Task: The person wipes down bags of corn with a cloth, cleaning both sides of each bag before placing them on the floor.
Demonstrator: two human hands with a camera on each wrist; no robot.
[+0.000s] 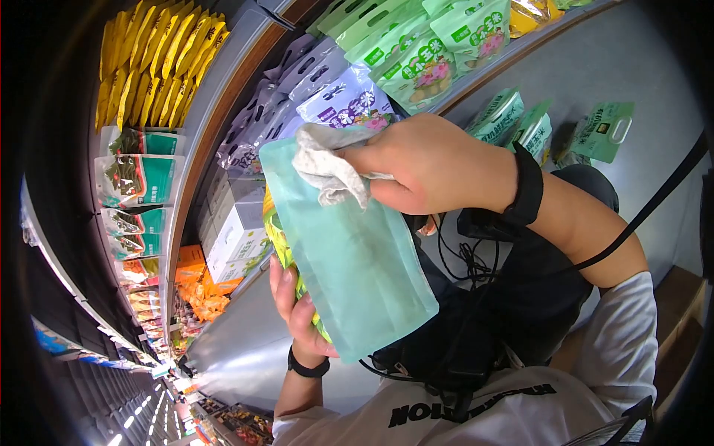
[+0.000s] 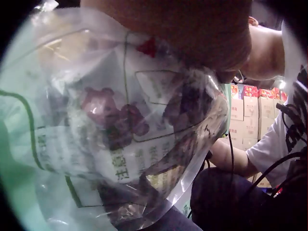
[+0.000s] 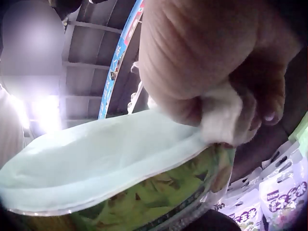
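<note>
A pale green packaging pouch [image 1: 349,275] is tilted in front of the person, its plain panel facing up. The left hand [image 1: 295,308] grips it along its lower left edge, with fingers showing at the side and the rest hidden behind. In the left wrist view, the pouch's clear printed plastic [image 2: 110,115] fills much of the picture. Bunched in the right hand [image 1: 435,171] is a white cloth [image 1: 331,167], which lies against the pouch's upper end. The right wrist view shows the cloth [image 3: 224,113] at the pouch's rim, beside the curled fingers.
Purple bags [image 1: 346,100] and green bags [image 1: 439,52] line the shelf ahead. Several green pouches [image 1: 606,132] stand at the right. Yellow packets [image 1: 160,63] fill a left shelf, above a white box [image 1: 236,236] and orange bags [image 1: 201,290]. Black cables [image 1: 476,256] hang by the lap.
</note>
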